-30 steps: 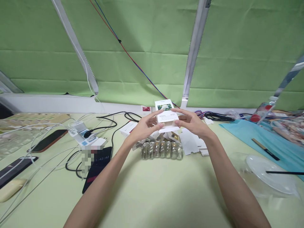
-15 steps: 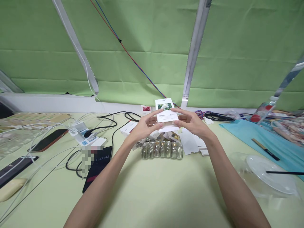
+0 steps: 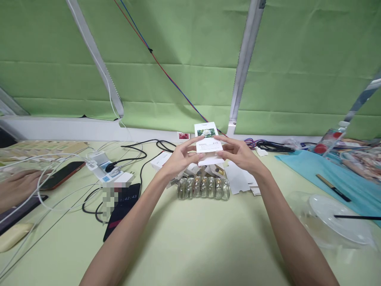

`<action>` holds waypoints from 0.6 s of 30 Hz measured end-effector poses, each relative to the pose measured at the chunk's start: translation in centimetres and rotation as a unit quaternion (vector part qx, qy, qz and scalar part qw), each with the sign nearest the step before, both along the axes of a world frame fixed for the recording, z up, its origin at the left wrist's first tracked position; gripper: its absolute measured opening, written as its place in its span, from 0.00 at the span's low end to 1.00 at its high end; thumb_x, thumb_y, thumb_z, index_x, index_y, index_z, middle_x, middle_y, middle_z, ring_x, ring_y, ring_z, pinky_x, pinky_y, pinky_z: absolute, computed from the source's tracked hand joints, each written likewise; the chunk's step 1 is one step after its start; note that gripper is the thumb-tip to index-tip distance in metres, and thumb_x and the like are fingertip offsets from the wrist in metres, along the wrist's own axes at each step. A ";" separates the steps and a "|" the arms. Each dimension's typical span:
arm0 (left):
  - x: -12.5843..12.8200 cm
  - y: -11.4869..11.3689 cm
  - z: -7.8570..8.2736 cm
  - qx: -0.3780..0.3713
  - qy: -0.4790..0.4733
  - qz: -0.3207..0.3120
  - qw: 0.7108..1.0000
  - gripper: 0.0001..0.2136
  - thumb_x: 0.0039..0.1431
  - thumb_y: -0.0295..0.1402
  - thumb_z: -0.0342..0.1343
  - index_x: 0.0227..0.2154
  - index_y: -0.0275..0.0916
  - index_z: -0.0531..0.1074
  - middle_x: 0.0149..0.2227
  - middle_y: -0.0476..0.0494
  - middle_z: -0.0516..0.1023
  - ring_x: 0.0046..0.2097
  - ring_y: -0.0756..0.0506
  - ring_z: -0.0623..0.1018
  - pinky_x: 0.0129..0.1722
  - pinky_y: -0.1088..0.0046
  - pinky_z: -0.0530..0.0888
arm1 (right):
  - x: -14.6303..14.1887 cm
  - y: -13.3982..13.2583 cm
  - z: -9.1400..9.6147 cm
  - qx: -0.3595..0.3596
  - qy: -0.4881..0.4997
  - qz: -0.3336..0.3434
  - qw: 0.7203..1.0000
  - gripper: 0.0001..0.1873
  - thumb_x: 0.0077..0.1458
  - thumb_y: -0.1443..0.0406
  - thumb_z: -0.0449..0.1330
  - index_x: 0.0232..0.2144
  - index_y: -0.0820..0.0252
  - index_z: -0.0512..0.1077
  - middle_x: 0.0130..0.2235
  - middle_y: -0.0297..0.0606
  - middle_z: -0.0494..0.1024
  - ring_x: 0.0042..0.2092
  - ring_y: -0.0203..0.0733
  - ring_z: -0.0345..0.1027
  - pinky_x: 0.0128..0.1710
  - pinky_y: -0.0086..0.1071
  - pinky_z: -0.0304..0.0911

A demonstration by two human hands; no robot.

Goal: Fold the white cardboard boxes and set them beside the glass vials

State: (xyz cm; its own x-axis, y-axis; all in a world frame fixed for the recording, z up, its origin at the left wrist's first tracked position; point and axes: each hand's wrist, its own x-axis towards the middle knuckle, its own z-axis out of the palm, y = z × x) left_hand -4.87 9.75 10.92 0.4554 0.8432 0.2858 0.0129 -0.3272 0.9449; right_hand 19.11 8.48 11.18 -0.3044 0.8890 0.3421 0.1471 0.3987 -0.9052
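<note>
At the worktop's point(image 3: 190, 238) left edge, another person's hand point(image 3: 24, 184) has just come in by a phone point(image 3: 64, 175), well apart from my work, so my hold seems undisturbed. Beyond the seven small bottles point(image 3: 204, 188), my left hand point(image 3: 180, 159) and right hand point(image 3: 241, 154), half-curled, clamp the white box point(image 3: 208, 144) between thumbs and fingers, above the worktop towards its far edge.

Probably a makeshift indoor workroom, though a home cannot be ruled out. Green fabric panels point(image 3: 184, 79) hang between white posts point(image 3: 243, 63) beyond a pale green counter point(image 3: 193, 246). A flower-printed carton point(image 3: 208, 146) and lined-up glass bottles point(image 3: 204, 188) suggest work; smartphones point(image 3: 123, 206) and white chargers point(image 3: 102, 165) at left, and a lidded plastic container point(image 3: 327, 206) at right, look domestic.
</note>
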 end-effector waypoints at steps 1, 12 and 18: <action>0.0 0.0 0.0 -0.008 -0.007 -0.002 1.000 0.33 0.55 0.40 0.68 0.64 0.46 0.66 0.51 0.36 0.79 0.38 0.46 0.78 0.35 0.68 0.77 | 0.0 0.0 0.0 0.004 -0.002 -0.002 1.000 0.31 0.54 0.56 0.68 0.59 0.50 0.72 0.38 0.35 0.80 0.34 0.40 0.68 0.36 0.36 0.66; 0.1 0.0 0.3 -0.082 -0.060 -0.013 0.995 0.34 0.51 0.35 0.71 0.62 0.46 0.69 0.51 0.34 0.80 0.40 0.44 0.79 0.35 0.66 0.78 | 0.0 0.1 -0.2 0.014 -0.012 0.004 1.000 0.31 0.56 0.57 0.67 0.62 0.50 0.70 0.36 0.35 0.80 0.35 0.41 0.70 0.39 0.36 0.66; 0.0 0.0 0.2 -0.090 -0.072 -0.018 0.993 0.33 0.51 0.33 0.71 0.61 0.46 0.70 0.51 0.35 0.79 0.41 0.44 0.79 0.36 0.68 0.76 | -0.1 0.1 0.0 0.004 -0.016 0.000 1.000 0.32 0.56 0.57 0.67 0.62 0.52 0.70 0.40 0.39 0.81 0.37 0.41 0.71 0.40 0.38 0.69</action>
